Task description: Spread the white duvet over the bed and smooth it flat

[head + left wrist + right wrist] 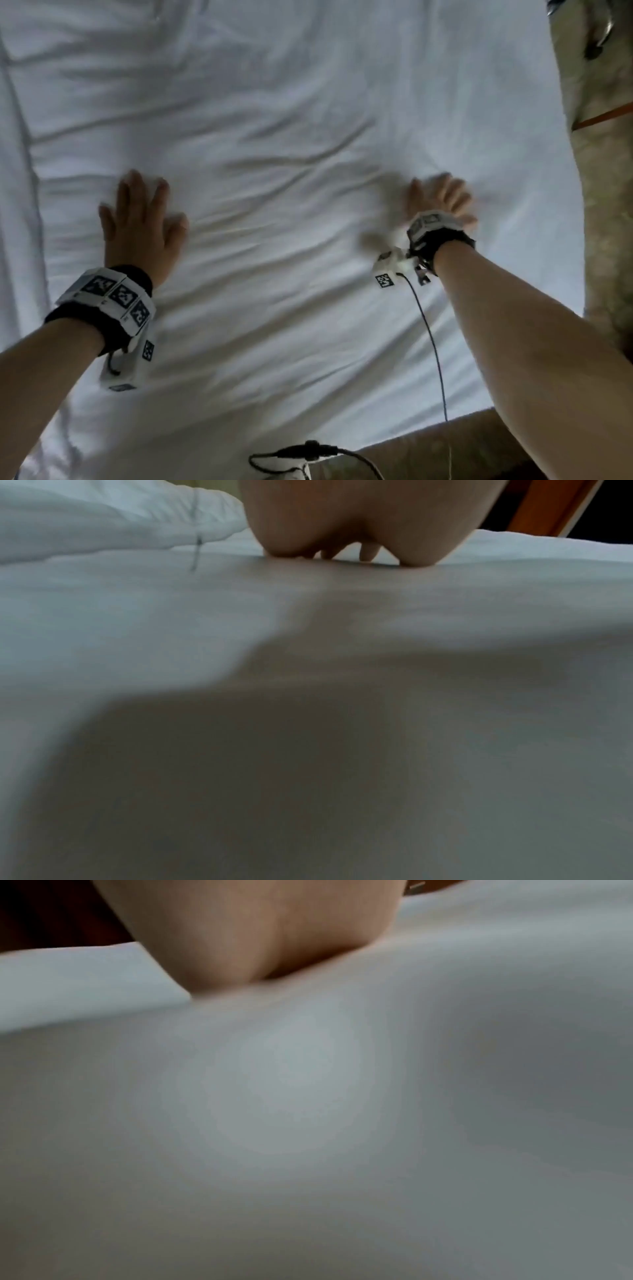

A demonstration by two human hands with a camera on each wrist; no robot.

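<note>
While both palms press down, the white duvet (291, 120) already lies spread across the bed and is being smoothed

With fingers straight and splayed, the left hand (142, 222) lies flat on the cover, gripping nothing; the right hand (442, 202) is blurred but looks equally flat and open, well apart from the left, probably so each palm can push creases outward. Shallow wrinkles run between and beyond the hands, so smoothing seems unfinished. On the left a bunched fold (17, 171) runs along the edge; patterned carpet (603, 178) shows on the right, just beside the duvet's edge
</note>
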